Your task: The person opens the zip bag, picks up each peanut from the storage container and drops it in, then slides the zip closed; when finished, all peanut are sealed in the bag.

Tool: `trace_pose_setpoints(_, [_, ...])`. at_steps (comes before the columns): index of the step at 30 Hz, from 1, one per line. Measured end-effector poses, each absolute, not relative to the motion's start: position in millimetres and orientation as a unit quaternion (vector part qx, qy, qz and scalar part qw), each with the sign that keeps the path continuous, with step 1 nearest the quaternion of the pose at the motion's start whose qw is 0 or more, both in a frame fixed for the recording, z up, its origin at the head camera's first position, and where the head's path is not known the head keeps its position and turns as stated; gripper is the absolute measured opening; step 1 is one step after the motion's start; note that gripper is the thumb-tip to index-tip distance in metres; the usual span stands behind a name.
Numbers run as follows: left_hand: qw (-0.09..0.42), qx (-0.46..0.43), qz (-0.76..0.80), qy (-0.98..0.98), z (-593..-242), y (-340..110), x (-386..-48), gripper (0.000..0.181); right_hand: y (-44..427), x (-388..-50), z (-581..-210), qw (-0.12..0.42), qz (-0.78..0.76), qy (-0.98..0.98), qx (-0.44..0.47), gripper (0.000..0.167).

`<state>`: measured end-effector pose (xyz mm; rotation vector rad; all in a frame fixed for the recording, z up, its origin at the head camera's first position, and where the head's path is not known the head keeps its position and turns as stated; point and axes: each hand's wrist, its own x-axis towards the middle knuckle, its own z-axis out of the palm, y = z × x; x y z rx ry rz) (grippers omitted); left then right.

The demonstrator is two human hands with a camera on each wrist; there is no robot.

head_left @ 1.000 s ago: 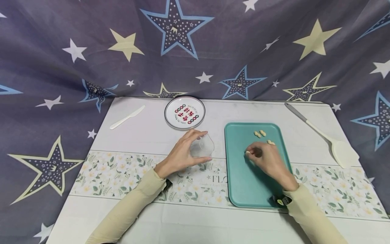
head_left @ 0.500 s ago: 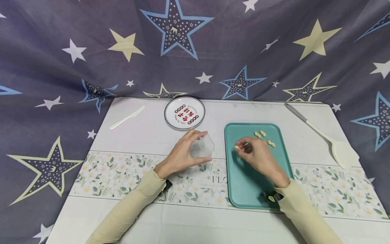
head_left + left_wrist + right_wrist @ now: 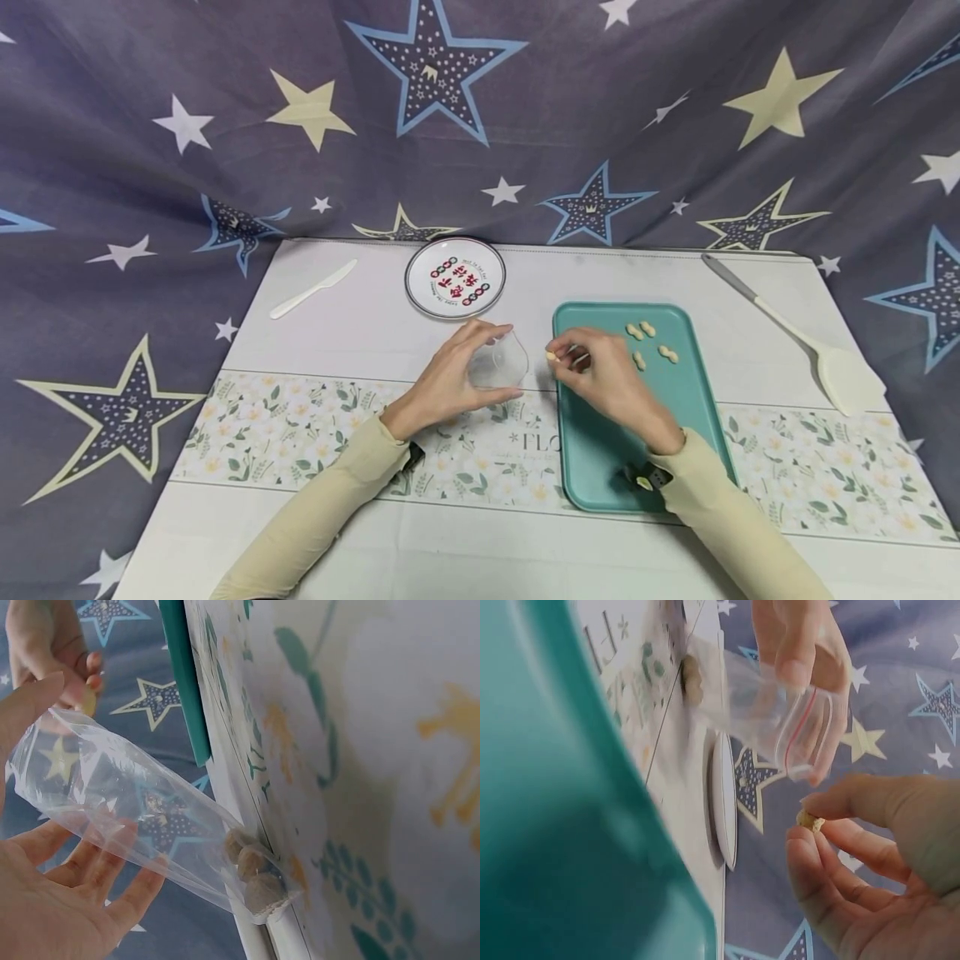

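Left grip (image 3: 442, 375): we hold a clear bag (image 3: 142, 791), brown peanuts (image 3: 264, 892) at its bottom | Right grip (image 3: 600, 375): we pinch one peanut (image 3: 810, 820) near the bag's mouth | Four loose peanuts (image 3: 667, 354) lie on the teal tray (image 3: 600, 467) on our worktop (image 3: 360, 533)

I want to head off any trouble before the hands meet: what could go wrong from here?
The right hand has only a small pinch on the peanut, outside the bag, so it might slip and miss. The bag's thin, limp mouth could fold if bumped. If the left hand loosens, the peanuts at the bottom might spill.
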<state>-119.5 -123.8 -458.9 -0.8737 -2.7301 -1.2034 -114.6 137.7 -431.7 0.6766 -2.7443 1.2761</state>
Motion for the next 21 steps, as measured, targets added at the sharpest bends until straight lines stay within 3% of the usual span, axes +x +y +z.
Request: trace_pose_setpoints(21, [0.018, -0.289, -0.394, -0.872, -460.3, -122.8, -120.3, 0.089, 101.4, -113.8, -431.0, 0.000, 0.424, -0.865, 0.270, 0.008])
